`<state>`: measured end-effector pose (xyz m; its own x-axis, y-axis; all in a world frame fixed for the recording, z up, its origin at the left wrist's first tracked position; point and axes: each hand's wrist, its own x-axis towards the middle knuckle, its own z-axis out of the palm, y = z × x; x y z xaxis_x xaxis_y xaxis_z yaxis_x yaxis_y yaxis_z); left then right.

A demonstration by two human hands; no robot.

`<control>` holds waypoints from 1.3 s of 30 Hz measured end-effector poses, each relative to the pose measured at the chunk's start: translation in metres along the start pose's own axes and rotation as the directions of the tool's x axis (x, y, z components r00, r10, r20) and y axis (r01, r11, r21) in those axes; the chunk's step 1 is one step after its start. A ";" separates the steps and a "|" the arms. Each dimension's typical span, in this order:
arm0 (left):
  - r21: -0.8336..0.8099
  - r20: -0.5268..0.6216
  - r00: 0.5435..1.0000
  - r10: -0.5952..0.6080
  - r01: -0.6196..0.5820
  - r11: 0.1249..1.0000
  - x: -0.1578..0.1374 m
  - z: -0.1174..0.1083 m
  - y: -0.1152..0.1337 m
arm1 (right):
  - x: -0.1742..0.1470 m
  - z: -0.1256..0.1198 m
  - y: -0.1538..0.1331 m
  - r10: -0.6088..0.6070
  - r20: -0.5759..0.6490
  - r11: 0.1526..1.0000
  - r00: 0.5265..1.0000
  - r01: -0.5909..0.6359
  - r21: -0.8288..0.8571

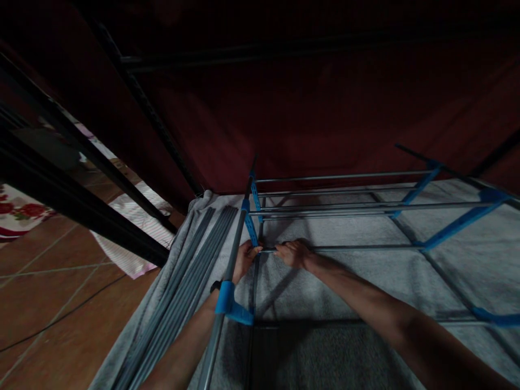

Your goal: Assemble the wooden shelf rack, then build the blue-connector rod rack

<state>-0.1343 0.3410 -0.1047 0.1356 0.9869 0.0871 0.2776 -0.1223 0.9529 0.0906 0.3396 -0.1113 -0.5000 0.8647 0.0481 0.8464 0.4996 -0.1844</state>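
A rack frame of grey metal tubes joined by blue plastic brackets lies in front of me. My left hand (245, 259) pinches the lower end of a blue bracket (251, 230) on the frame's left side, where it meets a tube. Just to the right, my right hand (293, 254) is closed round a long horizontal tube (365, 248) near its left end. This tube runs across to another blue bracket (442, 227) on the right. A nearer blue bracket (233, 306) sits on the slanting left tube, partly in front of my left forearm.
Several loose grey tubes (190, 276) lie side by side on a grey blanket (337, 281) at my left. Dark metal posts (81, 195) stand left, beside a tiled floor (69, 287) with a thin cable. A dark red cloth (325, 119) hangs behind the frame.
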 end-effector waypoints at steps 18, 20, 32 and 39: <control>0.192 0.047 0.999 0.018 -0.027 0.981 -0.003 -0.008 0.037 | -0.096 -0.048 -0.054 0.088 -0.141 0.995 0.986 -0.081 0.055; 0.198 -0.030 0.999 0.023 -0.016 0.980 -0.014 -0.009 0.037 | -0.138 -0.040 -0.058 0.095 -0.172 0.989 0.981 -0.073 0.127; 0.084 -0.119 0.974 -0.194 0.204 0.975 -0.179 -0.015 0.009 | -0.213 -0.017 -0.067 0.080 -0.031 0.982 0.996 -0.074 0.175; 0.070 -0.190 0.973 -0.133 0.149 0.986 -0.207 0.010 0.013 | -0.207 -0.015 -0.070 0.050 -0.002 0.984 0.999 -0.049 0.171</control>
<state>-0.1498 0.1337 -0.1137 -0.0857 0.9962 0.0128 0.3609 0.0191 0.9324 0.1375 0.1263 -0.0938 -0.4564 0.8888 0.0409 0.8260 0.4403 -0.3519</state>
